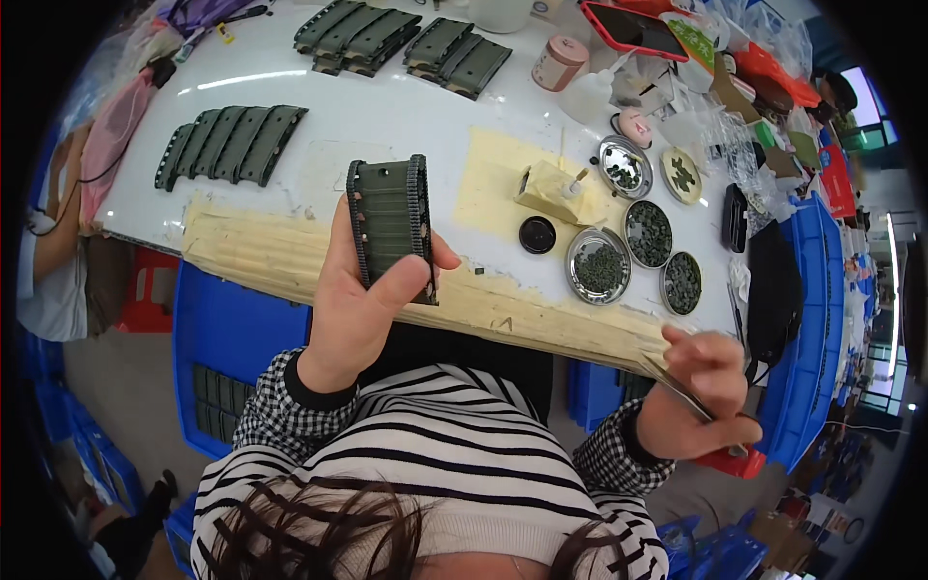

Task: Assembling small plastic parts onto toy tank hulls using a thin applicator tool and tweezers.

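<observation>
My left hand (340,324) is wrapped round a dark green model tank hull (387,227) with ridged tracks along both long sides, held up over the table's near edge. Its thumb presses on the lower right side of the hull. Off to the right, my right hand (698,401) grips a pair of metal tweezers (684,391), tips pointing up and left, apart from the hull. Small green pieces fill several round tins nearby, among them a silver tin (596,265) and a darker tin (648,234). A yellow block (551,193) holds a small container with a stick in it.
More green hulls stand in rows at the left (232,145) and the back (358,37). Yellowish tape (280,246) covers the table's front edge. A pink jar (560,64), a red-cased phone (633,31) and plastic bags crowd the back right. Blue crates (222,329) stand below.
</observation>
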Motion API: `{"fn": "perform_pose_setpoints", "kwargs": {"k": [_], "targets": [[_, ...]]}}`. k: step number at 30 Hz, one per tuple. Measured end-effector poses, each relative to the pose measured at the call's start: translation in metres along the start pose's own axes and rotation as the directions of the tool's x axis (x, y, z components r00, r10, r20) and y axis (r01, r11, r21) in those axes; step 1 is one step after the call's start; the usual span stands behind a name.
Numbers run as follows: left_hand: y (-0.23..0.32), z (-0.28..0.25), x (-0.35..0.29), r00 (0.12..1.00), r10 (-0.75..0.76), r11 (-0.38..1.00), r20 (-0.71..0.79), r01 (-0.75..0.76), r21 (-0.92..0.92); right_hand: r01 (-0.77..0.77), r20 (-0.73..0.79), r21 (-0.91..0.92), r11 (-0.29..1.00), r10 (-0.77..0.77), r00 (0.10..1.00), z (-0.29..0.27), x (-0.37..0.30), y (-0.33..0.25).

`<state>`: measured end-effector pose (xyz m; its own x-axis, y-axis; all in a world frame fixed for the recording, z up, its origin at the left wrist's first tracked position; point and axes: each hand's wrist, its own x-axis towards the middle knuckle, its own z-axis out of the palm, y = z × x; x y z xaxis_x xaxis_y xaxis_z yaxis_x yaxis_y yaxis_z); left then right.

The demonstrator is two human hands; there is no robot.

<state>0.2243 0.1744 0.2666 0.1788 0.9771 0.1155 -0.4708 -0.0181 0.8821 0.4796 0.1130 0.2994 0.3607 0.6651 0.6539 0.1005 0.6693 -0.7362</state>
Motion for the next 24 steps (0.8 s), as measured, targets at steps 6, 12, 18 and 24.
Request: {"fn": "perform_pose_setpoints", "kwargs": {"k": [6,12,18,24], "targets": [[-0.008,0.009,0.010,0.992,-0.112,0.988,0.054,0.117,-0.105,-0.431,0.129,-0.505,0.748,0.559,0.819,-0.030,-0.003,0.008],[-0.012,0.012,0.008,0.980,-0.187,0.971,0.063,0.194,-0.140,-0.310,0.147,-0.564,0.766,0.462,0.874,-0.001,0.004,0.038],[-0.009,0.021,0.009,0.958,-0.283,0.949,0.040,0.286,-0.135,-0.253,0.092,-0.605,0.755,0.382,0.919,0.001,-0.001,0.066],[-0.010,0.024,0.014,0.929,-0.368,0.918,0.036,0.370,-0.142,-0.121,0.189,-0.711,0.692,0.354,0.916,0.000,0.001,0.073]]}}
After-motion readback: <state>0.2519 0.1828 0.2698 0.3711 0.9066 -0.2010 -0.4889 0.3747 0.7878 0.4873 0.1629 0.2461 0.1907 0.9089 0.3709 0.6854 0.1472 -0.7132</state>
